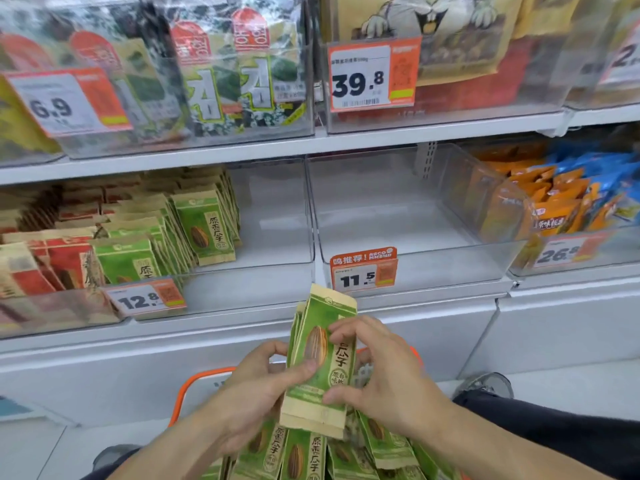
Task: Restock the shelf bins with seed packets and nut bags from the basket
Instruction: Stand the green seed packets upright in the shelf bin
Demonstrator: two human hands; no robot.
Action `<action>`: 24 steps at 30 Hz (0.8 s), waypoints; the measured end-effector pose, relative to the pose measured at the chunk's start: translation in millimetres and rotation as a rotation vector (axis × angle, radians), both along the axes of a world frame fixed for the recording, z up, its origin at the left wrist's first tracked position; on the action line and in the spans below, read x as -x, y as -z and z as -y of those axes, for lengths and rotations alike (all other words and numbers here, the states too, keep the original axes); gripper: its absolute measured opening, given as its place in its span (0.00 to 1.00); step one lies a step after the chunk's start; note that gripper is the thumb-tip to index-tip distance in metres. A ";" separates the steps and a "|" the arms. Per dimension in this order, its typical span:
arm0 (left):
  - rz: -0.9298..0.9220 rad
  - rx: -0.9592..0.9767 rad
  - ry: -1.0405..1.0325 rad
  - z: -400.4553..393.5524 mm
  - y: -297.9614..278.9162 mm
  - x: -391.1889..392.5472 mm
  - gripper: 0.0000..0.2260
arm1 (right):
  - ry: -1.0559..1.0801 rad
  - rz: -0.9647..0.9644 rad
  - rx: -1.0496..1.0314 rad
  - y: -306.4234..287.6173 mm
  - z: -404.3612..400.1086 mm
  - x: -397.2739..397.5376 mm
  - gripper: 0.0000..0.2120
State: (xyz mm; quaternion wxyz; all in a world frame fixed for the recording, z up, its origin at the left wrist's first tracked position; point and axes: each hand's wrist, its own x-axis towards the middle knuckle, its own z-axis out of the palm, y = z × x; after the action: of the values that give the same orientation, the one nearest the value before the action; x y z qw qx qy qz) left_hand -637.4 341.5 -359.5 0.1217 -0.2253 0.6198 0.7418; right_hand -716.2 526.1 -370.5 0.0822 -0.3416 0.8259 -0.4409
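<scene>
A stack of green seed packets [320, 355] stands upright between both hands, above the orange basket [202, 377]. My left hand [258, 386] grips its left side, thumb across the front. My right hand [377, 372] grips the right side, fingers curled over the front face. More green seed packets [304, 455] lie in the basket below. The clear shelf bin [270, 216] with the 12.8 tag holds green packets [204, 223] at its left; its right half is bare. The clear bin [398, 209] with the 11.5 tag holds nothing.
Red packets [52, 258] fill the bin at the left. Orange and blue bags [554, 199] fill the bin at the right. The upper shelf [311, 143] carries seaweed packs [221, 74] and large bags [450, 46]. My legs flank the basket; a shoe [488, 384] rests on the floor.
</scene>
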 end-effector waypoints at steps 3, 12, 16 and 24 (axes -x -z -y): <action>-0.052 0.030 0.099 24.4 -16.6 -8.5 0.28 | 0.114 0.008 0.110 -15.6 6.2 -4.2 0.31; -0.325 0.170 0.213 67.1 -45.2 0.8 0.20 | -0.169 0.473 0.216 -59.0 39.3 23.6 0.32; -0.457 0.244 0.064 69.0 -53.5 7.9 0.21 | -0.076 0.276 0.192 -70.8 65.4 28.5 0.34; -0.681 0.436 -0.170 96.5 -67.9 14.7 0.19 | -0.100 -0.127 0.140 -92.5 122.4 24.7 0.29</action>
State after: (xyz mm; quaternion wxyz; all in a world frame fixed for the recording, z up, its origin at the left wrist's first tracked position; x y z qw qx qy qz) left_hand -652.1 245.0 -291.6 -0.2026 -0.0378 0.7466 0.6326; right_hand -740.9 403.7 -278.0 0.0275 -0.4146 0.7786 -0.4702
